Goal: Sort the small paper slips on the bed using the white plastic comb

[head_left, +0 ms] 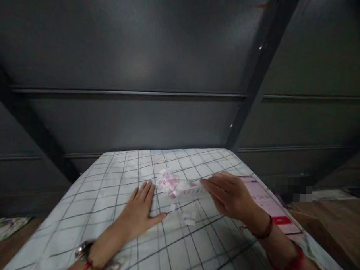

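A small heap of pink and white scraps [169, 183], perhaps torn paper, lies mid-table on a white checked cloth [175, 246]. My left hand [140, 213] rests flat on the cloth, palm down with its fingers stretched out, just left of the heap. To the right of the heap is my right hand [229, 195], its fingers pressed together and pointing towards it. A blurred whitish streak lies between those fingertips and the heap; what they hold, if anything, I cannot make out. Nearer me lie a pale scrap [190, 218] and a smaller white bit [173, 207].
A pink printed sheet or flat pack [262, 200] with a red band lies at the table's right side, partly behind my right hand. Dark grey panels [156, 126] rise directly behind the table. Patterned material [5, 227] is on the floor at left.
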`<state>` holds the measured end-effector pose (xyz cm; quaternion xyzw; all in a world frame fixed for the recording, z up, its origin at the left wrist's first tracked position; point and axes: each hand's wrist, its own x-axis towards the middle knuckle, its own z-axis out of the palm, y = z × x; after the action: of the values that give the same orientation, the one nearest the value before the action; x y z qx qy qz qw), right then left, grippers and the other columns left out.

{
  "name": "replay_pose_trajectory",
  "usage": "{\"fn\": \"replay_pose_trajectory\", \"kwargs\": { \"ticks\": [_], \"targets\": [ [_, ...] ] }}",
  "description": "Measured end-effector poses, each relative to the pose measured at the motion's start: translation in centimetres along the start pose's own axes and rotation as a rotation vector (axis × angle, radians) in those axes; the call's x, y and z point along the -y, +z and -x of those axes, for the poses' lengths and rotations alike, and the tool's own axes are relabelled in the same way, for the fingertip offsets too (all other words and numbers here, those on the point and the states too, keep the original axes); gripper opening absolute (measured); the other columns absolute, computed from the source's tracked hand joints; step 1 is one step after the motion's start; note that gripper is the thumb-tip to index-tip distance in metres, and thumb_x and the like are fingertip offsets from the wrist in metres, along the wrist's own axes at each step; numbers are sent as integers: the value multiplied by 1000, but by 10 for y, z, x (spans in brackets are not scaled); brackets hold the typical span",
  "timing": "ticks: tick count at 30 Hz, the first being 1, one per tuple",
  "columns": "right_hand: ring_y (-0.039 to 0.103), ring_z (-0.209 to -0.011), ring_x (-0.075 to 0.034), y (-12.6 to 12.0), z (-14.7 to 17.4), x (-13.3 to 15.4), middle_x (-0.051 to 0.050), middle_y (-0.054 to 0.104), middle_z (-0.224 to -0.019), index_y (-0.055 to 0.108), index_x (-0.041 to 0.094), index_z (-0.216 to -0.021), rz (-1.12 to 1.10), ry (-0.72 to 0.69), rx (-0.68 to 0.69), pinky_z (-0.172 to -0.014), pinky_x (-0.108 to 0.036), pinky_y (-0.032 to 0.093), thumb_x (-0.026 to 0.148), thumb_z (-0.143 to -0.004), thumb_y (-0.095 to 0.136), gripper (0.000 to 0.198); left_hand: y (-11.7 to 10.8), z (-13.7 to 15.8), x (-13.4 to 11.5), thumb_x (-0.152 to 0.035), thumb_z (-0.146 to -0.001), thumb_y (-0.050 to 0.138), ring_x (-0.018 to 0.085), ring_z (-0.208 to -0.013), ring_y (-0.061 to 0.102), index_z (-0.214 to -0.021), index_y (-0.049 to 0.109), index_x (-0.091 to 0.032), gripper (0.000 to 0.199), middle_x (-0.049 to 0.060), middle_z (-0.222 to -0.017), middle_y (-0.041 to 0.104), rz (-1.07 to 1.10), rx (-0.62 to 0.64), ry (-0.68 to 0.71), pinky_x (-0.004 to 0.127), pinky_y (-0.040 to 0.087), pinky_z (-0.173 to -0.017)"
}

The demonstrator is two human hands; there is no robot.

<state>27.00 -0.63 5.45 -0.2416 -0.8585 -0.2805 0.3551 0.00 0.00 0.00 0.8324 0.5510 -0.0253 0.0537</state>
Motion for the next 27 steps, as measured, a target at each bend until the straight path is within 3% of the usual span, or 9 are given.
{"fn": "replay_pose_trajectory", "kwargs": {
  "ticks": [11,18,21,27],
  "targets": [
    [40,-57,-13,-12,6,-15,-2,53,-64,51,15,-93,-5,39,30,-50,-27,31,4,-80,40,20,1,-3,-7,-67,-79,36,33,-135,12,-140,21,3,94,23,-146,13,0,-5,1,50,16,-108],
    [36,-53,-13,-24,3,-19,0,46,-56,55,16,-77,-27,115,187,-51,-28,27,10,-83,38,19,4,0,3,-67,-79,36,34,-134,14,-139,23,4,94,24,-146,15,4,-20,5,50,16,-108],
    [39,-55,-12,-27,5,-22,0,48,-59,55,16,-80,-57,152,145,-52,-27,27,12,-84,39,17,7,-2,4,-69,-78,36,35,-134,15,-139,25,2,95,23,-146,18,13,-56,17,51,17,-107],
    [34,-53,-12,-21,1,-15,1,45,-57,55,15,-80,-85,74,118,-51,-27,26,7,-82,38,19,5,-1,3,-68,-77,38,35,-134,16,-139,25,2,94,22,-146,19,19,-60,14,50,18,-107]
  ]
}}
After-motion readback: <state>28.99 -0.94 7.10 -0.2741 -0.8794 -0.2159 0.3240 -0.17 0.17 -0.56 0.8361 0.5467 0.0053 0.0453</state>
